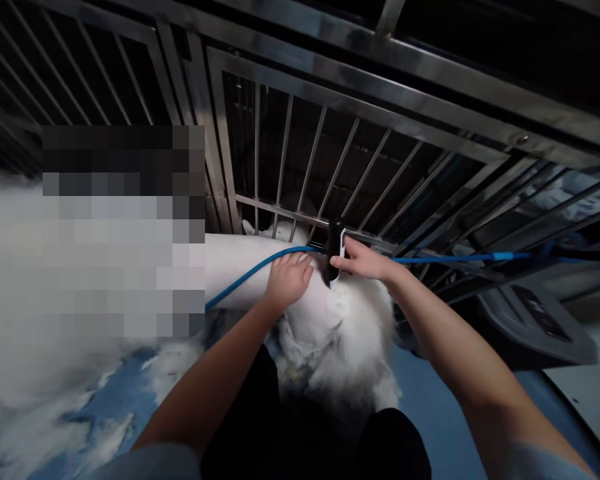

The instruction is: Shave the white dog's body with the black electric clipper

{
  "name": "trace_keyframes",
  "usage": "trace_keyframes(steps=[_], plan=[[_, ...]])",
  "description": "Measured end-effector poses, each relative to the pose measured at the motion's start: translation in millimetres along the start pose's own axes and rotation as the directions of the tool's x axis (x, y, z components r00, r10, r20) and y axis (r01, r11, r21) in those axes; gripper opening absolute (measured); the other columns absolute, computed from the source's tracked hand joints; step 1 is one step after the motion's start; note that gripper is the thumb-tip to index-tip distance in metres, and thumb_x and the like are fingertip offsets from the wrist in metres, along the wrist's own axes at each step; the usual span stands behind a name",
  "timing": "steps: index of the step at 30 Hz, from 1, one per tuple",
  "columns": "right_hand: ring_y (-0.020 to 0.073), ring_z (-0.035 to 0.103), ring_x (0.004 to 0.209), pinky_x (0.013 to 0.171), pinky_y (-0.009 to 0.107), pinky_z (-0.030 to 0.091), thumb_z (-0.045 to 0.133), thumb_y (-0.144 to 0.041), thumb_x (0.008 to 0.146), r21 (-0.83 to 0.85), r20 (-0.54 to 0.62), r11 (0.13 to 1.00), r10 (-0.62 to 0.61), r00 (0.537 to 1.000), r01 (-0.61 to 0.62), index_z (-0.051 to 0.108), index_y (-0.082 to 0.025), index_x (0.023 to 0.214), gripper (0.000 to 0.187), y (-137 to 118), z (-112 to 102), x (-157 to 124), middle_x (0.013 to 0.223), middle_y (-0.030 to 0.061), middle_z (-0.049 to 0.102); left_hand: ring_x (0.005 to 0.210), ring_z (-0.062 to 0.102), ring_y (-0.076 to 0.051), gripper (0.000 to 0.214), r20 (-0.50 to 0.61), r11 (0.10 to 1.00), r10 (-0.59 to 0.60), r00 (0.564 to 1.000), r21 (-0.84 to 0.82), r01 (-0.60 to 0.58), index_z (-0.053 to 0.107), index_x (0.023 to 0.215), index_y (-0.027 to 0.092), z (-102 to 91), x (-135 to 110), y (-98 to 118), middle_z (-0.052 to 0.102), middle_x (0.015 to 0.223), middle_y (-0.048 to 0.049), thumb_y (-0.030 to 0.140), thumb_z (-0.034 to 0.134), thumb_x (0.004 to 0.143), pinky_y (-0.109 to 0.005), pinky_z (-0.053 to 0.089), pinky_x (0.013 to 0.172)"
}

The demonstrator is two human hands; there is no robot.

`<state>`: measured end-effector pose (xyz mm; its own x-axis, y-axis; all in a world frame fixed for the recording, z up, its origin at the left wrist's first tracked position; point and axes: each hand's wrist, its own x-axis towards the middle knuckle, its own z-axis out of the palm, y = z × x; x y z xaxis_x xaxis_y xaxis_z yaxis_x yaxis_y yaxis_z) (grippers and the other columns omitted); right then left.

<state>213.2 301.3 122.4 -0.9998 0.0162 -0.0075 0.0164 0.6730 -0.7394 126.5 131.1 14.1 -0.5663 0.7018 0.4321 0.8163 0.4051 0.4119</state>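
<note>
A white animal (230, 263), apparently a dog, stands before me with a close-shorn back and long fluffy fur (365, 327) on its right-hand end in view. In my right hand (363, 259) is a black hair clipper (335, 253), held upright with its lower end against the coat where the shorn skin meets the long fur. My left hand (289, 277) lies on the shorn back just left of the clipper, fingers extended and holding nothing. A blue leash (260, 270) passes over the back beside my left fingertips, behind the clipper, and off to the right.
Metal cages (330, 133) with barred doors stand right behind the animal; something white shows behind the bars. Cut fur (110, 433) lies on the blue floor (427, 400). A grey plastic bin (535, 320) stands at right. Pixelation hides part of the left side.
</note>
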Motion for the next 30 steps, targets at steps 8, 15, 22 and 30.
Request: trace_keyframes(steps=[8, 15, 22, 30], plan=[[0.0190, 0.054, 0.077, 0.067, 0.034, 0.049, 0.057, -0.075, 0.078, -0.026, -0.005, 0.999, 0.033, 0.999, -0.033, 0.053, -0.019, 0.093, 0.058, 6, -5, -17, 0.088, 0.0038, 0.058, 0.109, 0.061, -0.029, 0.036, 0.071, 1.000, -0.020, 0.997, 0.012, 0.019, 0.065, 0.125, 0.022, -1.7, 4, 4, 0.067, 0.125, -0.0070, 0.034, 0.046, 0.097, -0.040, 0.043, 0.088], [0.0215, 0.057, 0.083, 0.073, 0.036, 0.051, 0.069, -0.052, 0.077, 0.054, -0.058, 0.997, 0.049, 0.997, -0.046, 0.053, -0.019, 0.100, 0.043, 0, -3, -17, 0.096, 0.0052, 0.060, 0.106, 0.062, -0.029, 0.037, 0.102, 0.997, -0.024, 0.994, 0.070, 0.017, 0.065, 0.125, 0.022, -1.9, 5, 4, 0.068, 0.120, -0.0096, 0.034, 0.044, 0.098, -0.039, 0.044, 0.084], [0.0194, 0.058, 0.071, 0.069, 0.035, 0.053, 0.073, -0.041, 0.075, -0.062, -0.013, 0.997, 0.048, 0.999, -0.048, 0.057, -0.021, 0.089, 0.029, 15, 4, -37, 0.081, 0.0010, 0.062, 0.098, 0.063, -0.025, 0.033, 0.082, 0.994, -0.088, 0.993, 0.064, 0.083, 0.068, 0.120, 0.024, -1.9, 7, 8, 0.070, 0.109, -0.0083, 0.035, 0.046, 0.097, -0.036, 0.044, 0.082], [0.0274, 0.065, 0.087, 0.079, 0.042, 0.054, 0.068, -0.047, 0.081, -0.066, -0.070, 0.998, -0.018, 0.997, 0.013, 0.063, -0.022, 0.099, 0.031, 18, 15, -31, 0.092, 0.0073, 0.069, 0.097, 0.066, -0.022, 0.031, -0.023, 0.995, -0.100, 0.995, 0.021, 0.101, 0.071, 0.113, 0.025, 1.9, 5, 4, 0.072, 0.102, -0.0058, 0.040, 0.048, 0.097, -0.033, 0.046, 0.086]])
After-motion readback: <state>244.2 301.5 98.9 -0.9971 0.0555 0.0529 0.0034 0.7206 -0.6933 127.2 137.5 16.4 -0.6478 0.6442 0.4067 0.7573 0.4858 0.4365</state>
